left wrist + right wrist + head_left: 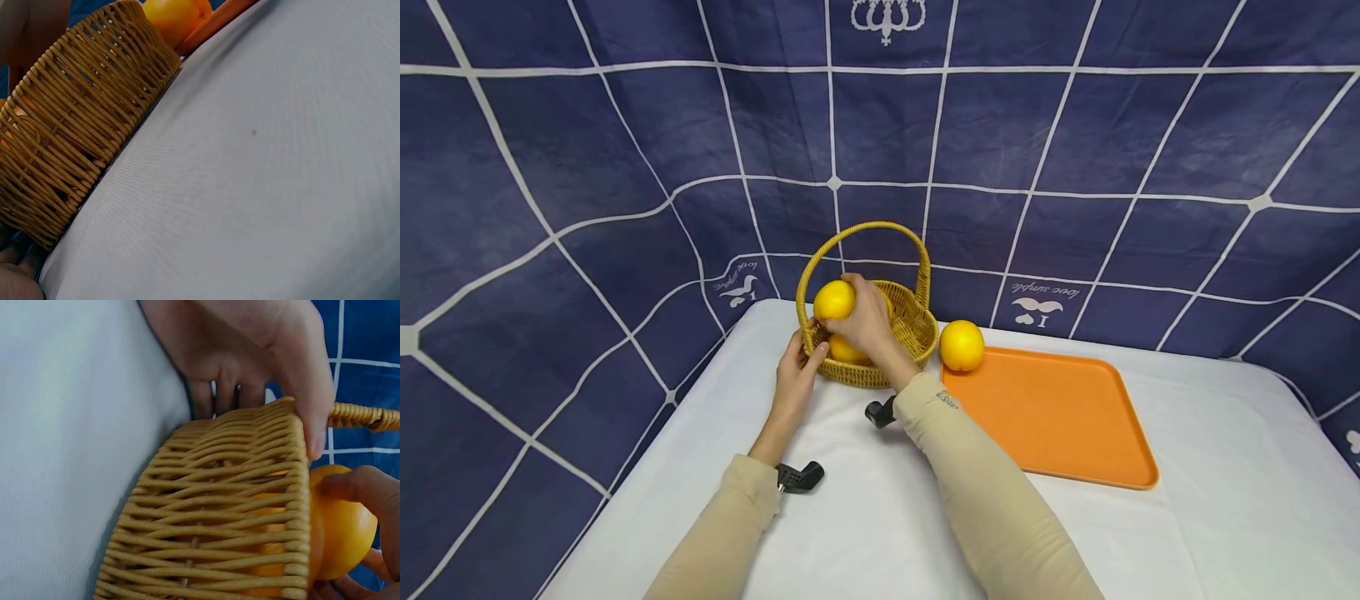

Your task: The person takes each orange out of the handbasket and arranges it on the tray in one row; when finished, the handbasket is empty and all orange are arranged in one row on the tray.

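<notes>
1. Your right hand (867,318) pinches an orange (834,301), thumb on one side and fingers on the other.
2. That orange is at the left part of the basket (859,377), beside the left leg of the handle (880,225) and partly above the rim. You cannot tell whether it touches the fruit beneath.
3. Your left hand (793,373) grips the basket's left side: the thumb bends over the rim, and the fingers lie along the outer wall.
4. Inside the basket, a lower orange (846,350) sits at the front left, below the held one; another (889,306) shows partly behind your right hand.
5. The basket stands upright on the white table (850,525), handle arched over it.
6. Just right of the basket, one more orange (962,346) sits at the far left corner of the orange tray (1060,408).
7. Behind the table hangs a blue cloth (1000,125) with white lines.
</notes>
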A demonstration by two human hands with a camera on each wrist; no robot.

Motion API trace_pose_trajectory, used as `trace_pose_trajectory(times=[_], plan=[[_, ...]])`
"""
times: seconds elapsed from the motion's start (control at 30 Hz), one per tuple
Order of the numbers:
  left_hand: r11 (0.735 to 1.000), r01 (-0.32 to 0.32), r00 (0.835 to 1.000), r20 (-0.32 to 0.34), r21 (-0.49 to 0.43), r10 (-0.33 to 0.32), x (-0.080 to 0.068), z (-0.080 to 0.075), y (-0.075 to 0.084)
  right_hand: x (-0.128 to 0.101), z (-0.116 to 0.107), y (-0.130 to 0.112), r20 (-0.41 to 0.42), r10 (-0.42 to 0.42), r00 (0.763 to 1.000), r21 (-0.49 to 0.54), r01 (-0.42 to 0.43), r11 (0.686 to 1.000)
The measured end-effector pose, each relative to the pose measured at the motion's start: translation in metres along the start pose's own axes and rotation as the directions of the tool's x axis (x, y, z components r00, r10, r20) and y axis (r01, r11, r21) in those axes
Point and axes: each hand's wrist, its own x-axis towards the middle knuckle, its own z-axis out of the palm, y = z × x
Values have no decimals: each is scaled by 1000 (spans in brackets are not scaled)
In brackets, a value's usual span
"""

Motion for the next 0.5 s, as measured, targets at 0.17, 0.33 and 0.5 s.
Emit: trace_pose_trajectory(times=[0.17, 0.33, 0.5], plan=[[1000, -17, 1000, -2, 11, 17, 0, 2, 2, -7, -15, -1, -51, -47, 998, 0, 47, 999], [1000, -26, 1000, -11, 15, 26, -1, 2, 1, -20, -43, 2, -78, -82, 994, 26, 84, 996], [1000, -13, 1000, -4, 7, 13, 0, 3, -1, -40, -77, 12, -49, -71, 996, 69, 74, 995]])
